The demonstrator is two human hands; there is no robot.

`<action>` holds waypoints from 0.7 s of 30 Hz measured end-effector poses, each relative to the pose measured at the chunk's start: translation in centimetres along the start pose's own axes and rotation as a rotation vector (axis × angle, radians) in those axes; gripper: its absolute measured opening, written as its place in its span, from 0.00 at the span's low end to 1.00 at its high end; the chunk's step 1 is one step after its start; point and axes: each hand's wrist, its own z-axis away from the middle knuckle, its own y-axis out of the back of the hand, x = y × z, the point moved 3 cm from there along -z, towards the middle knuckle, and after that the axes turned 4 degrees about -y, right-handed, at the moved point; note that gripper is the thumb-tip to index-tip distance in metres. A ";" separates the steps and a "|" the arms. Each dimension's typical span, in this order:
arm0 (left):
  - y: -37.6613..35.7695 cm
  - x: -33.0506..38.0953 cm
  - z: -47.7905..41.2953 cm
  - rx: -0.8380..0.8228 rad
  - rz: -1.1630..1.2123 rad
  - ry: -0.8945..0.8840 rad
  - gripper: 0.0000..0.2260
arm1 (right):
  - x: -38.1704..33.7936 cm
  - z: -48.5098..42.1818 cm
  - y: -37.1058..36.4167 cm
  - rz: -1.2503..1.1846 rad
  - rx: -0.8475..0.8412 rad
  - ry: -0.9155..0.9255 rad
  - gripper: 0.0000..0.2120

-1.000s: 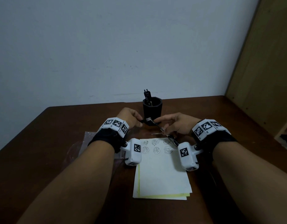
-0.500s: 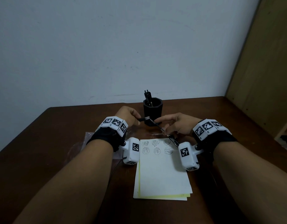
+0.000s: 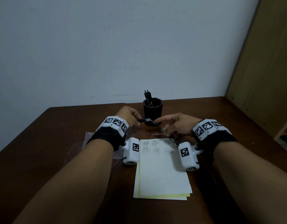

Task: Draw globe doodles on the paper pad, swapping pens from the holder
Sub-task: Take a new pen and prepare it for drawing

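Two hands are sharing one pen point(image 3: 156, 126), just in front of the holder point(image 3: 153, 109), above the paper pad's point(image 3: 162, 175) far edge. Left hand point(image 3: 129, 115) is pinching its dark far end; right hand point(image 3: 178, 125) is gripping the barrel. Long axis is slanting far-left to near-right.

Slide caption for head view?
Left hand pinches the cap end and right hand grips the barrel of a pen near a paper pad with six globe doodles, pen holder behind.

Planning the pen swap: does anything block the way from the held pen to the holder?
Nothing visible does. The left hand and right hand hold the pen just before the holder; other pens stand at its left rim.
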 end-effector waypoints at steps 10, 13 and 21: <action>0.2 -0.5 -0.4 -0.043 0.005 -0.023 0.12 | 0.1 0.2 0.1 0.037 -0.029 -0.014 0.24; 0.3 -0.8 -0.4 -0.089 0.044 -0.017 0.13 | 0.2 0.4 0.0 0.040 -0.049 -0.016 0.24; 0.0 -1.6 0.8 -0.253 0.602 0.133 0.09 | 0.3 0.4 -0.5 -0.016 -0.096 0.006 0.24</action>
